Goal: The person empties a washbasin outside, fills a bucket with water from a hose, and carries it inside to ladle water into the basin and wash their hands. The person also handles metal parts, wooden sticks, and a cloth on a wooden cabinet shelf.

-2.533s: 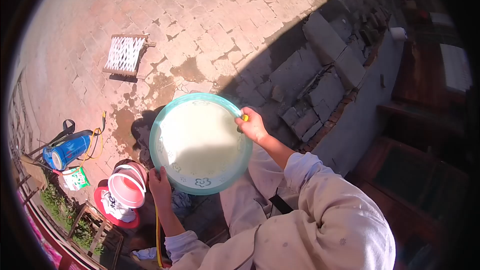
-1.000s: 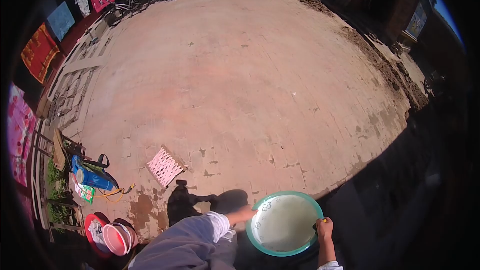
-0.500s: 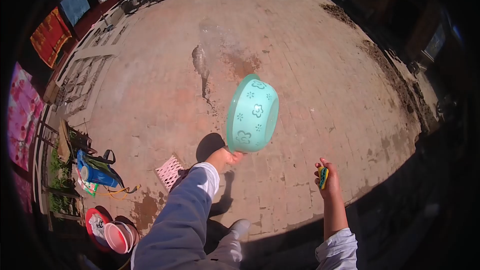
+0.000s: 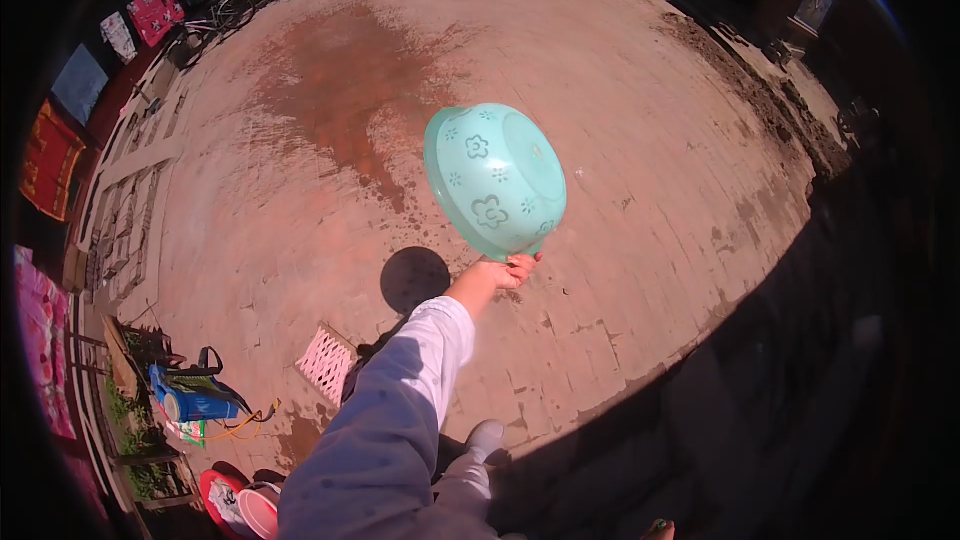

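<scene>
My left hand [image 4: 508,271] is closed on the rim of a mint-green plastic basin [image 4: 500,175] with darker flower patterns. Held out at arm's length, the basin is tipped on its side, its mouth facing away to the left and its underside toward the right. Only a bit of my right hand [image 4: 660,530] shows at the bottom edge, with a trace of green and yellow at it; the rest is out of frame. A large wet patch [image 4: 350,70] darkens the brick paving beyond the basin.
At left are a pink slatted stool [image 4: 326,365], a blue container [image 4: 200,406], a red basin [image 4: 215,500] with cloth and a pink bucket [image 4: 262,510]. Laundry [image 4: 52,160] hangs along the left side, and a bicycle [image 4: 215,20] stands farther back. Soil [image 4: 740,80] borders the right.
Water has spread over the paving as a broad wet patch. My left hand has swung the basin up and tipped it further. My right hand, holding a small yellow-and-green thing before, has dropped nearly out of view.
</scene>
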The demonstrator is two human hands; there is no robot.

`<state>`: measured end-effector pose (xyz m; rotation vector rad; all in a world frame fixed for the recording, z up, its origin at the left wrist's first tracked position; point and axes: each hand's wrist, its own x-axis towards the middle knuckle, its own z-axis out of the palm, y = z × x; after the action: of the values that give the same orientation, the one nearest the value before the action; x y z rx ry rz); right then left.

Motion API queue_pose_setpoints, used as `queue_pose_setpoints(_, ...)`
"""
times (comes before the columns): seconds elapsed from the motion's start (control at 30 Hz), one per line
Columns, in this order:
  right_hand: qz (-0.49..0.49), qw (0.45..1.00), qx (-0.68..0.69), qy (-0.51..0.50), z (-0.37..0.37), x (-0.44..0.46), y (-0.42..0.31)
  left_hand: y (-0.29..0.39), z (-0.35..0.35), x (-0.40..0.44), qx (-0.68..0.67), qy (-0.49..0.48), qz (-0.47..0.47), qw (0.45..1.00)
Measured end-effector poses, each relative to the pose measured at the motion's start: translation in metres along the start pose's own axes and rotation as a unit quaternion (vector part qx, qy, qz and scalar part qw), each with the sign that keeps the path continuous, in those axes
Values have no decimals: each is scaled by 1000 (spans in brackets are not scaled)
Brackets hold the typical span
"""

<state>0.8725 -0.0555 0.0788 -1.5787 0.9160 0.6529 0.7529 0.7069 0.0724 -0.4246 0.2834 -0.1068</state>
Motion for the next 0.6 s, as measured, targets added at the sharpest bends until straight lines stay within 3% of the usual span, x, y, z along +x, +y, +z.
queue_pose_setpoints(0.03,14,999,26,14,-2,1,6,-10,10,7,-4,-11,-6,1000)
queue_pose_setpoints(0.13,71,965,100,-232,-18,6,12,-47,41,25,-19,-45,-27,998)
queue_pose_setpoints(0.2,-1,994,101,38,-7,23,28,-60,50,46,25,-52,-32,998)
queue_pose_setpoints(0.27,-13,990,137,-13,-9,2,25,-81,58,63,51,-52,-41,997)
queue_pose_setpoints(0.43,-30,985,167,-13,-63,-5,37,-153,82,96,136,-34,-76,987)
queue_pose_setpoints(0.57,-41,966,255,24,-135,-21,68,-225,82,125,194,-24,-150,969)
queue_pose_setpoints(0.6,-19,961,265,76,-148,-36,63,-250,87,131,224,-12,-152,963)
